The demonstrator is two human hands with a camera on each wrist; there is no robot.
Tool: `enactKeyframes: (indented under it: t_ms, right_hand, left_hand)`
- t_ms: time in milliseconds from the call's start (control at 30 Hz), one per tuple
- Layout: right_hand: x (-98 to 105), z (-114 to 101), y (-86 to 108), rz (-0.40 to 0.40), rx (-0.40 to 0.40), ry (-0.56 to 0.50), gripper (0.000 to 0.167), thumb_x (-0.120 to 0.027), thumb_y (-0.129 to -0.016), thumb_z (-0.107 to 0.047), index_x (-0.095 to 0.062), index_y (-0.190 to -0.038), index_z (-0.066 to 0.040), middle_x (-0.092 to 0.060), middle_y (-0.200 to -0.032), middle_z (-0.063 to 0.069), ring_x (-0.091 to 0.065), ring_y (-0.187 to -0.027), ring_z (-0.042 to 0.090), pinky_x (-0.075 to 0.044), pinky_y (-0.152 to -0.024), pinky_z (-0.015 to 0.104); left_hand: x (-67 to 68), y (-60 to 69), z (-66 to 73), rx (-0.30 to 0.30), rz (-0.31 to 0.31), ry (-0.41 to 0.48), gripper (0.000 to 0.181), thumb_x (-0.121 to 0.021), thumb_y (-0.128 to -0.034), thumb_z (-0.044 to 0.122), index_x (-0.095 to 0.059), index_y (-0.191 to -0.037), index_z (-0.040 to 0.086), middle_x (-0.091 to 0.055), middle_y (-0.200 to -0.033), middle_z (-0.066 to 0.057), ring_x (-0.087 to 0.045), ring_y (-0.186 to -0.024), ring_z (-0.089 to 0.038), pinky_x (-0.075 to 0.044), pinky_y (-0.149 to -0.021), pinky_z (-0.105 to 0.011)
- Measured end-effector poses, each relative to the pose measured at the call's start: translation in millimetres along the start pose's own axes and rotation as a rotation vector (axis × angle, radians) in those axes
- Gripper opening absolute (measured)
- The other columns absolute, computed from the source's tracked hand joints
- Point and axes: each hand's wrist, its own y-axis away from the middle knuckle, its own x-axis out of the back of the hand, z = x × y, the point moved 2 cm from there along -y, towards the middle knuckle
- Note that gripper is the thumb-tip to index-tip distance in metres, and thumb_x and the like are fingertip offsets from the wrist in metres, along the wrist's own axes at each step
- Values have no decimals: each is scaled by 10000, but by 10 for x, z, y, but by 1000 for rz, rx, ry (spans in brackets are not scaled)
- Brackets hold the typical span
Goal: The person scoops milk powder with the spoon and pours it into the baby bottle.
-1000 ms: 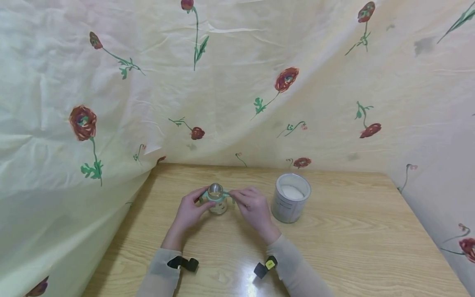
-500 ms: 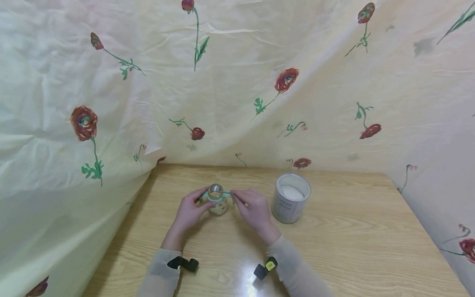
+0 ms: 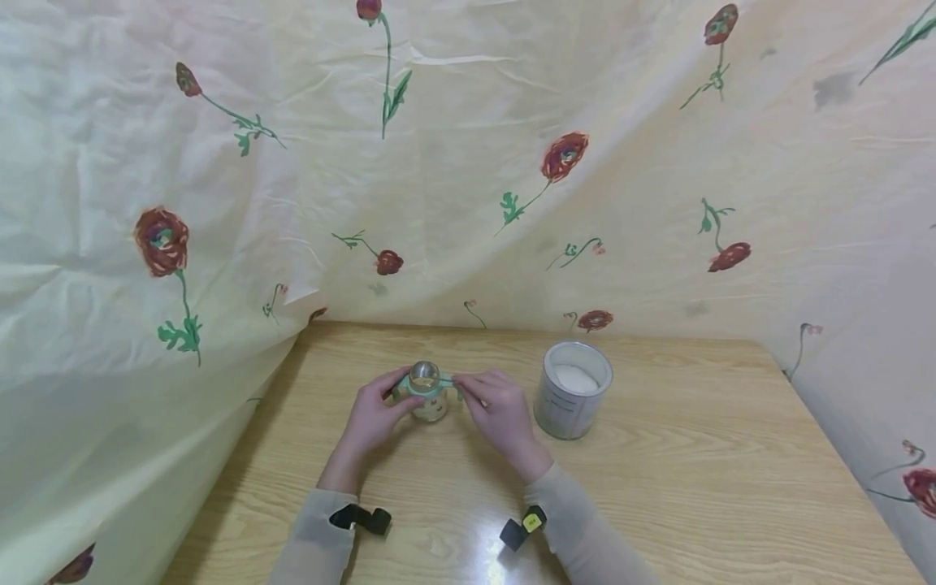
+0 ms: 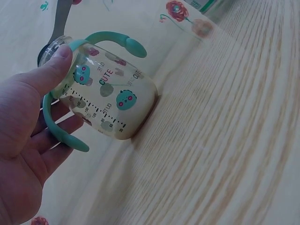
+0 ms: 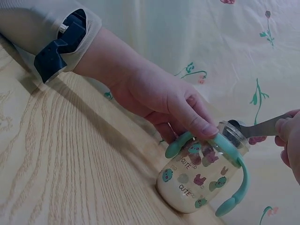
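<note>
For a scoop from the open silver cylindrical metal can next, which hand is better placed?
Probably the right hand: it grips the slim silver metal spoon and is nearer the can. The left hand is occupied, holding the round transparent bottle with mint-green handles by its neck.

The head view was brightly lit, with glare on the tabletop (image 3: 687, 471); both wrist views were dimmer, softly shadowed.

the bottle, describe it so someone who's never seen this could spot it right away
On the wood-grain table, look left of the big open tin in the head view. The bottle is there, gripped by the left hand. Unlike the wider, opaque tin, it is see-through, printed with CUTE and cartoon faces, and has two mint-green handles.
</note>
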Motion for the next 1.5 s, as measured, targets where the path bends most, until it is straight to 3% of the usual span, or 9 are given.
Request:
enactKeyframes:
  t_ms: [600,867,1000,1267,1500]
  right_hand:
    - [3,-15,-16,0,-5,-39,166,-836,-901,13,-838,-1058,-42,-821,-958,65,-723,-755,157,-593,-623,224]
    - [-3,-2,0,0,-129,-77,127,-810,-947,-18,-834,-1068,-46,-810,-905,36,-695,-723,83,-586,-624,186]
    - [1,11,7,25,-194,-110,96,-786,-979,-49,-832,-1063,-43,-807,-918,71,-710,-738,92,-606,-647,193]
    - [25,-3,-17,84,-304,-204,110,-816,-940,-15,-831,-1048,-26,-817,-976,94,-753,-746,147,-630,-667,213]
    - [60,-33,-44,125,-388,-298,108,-813,-951,-34,-839,-1055,-47,-820,-995,62,-757,-759,160,-638,-672,234]
  left_hand:
    - [-11,-6,-12,-9,4,13,574,-867,-921,242,-670,-1447,121,-661,-1456,-83,-588,-1382,-324,-435,-1195,-560]
    - [-14,0,-16,1,-1,-1,613,-873,-914,260,-649,-1475,153,-642,-1482,-74,-566,-1402,-335,-413,-1206,-574]
    - [-16,0,-10,6,-3,-4,610,-873,-915,271,-653,-1474,168,-648,-1476,-57,-571,-1398,-322,-422,-1202,-565]
    - [-15,-3,-3,1,0,9,604,-876,-913,278,-661,-1466,164,-656,-1464,-57,-575,-1391,-319,-424,-1203,-559]
    - [-9,-2,6,-9,1,2,617,-883,-910,264,-656,-1472,148,-652,-1473,-66,-572,-1396,-321,-422,-1203,-565]
